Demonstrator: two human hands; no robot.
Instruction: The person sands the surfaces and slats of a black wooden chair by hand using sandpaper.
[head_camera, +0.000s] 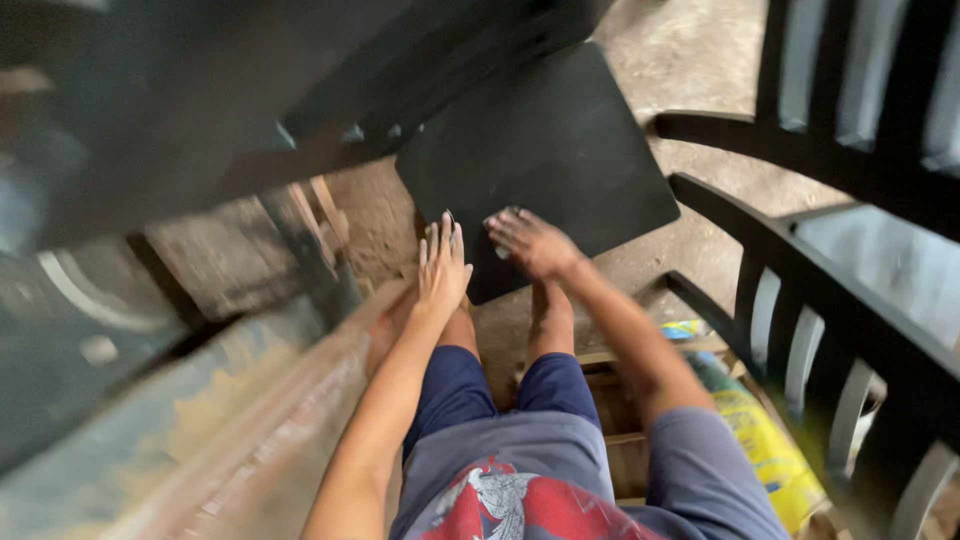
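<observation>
Head view. Item: black board (545, 150), flat, square with rounded corners, lying on the dirt floor (690, 45) in front of the seated person's knees.

Left hand (442, 265): fingers straight and together, palm down, at the board's near left edge; whether it presses the board or only hovers cannot be told through the blur. Nothing is gripped.

Right hand (530, 243): fingers spread and slightly curled, resting on the board's near edge, not closed round anything.

Surroundings: black chair (850, 290) with slatted back close on the right; a second dark chair frame (300, 90) overhead on the left; a wooden beam (290, 410) along the left leg; a yellow bag (765, 440) beside the right hip.

Risks, as judged: with flat palms only, the board could slide away on the gritty floor. If lifted by one edge it could tip and strike the chair on the right. Fingers under an edge could be pinched.
</observation>
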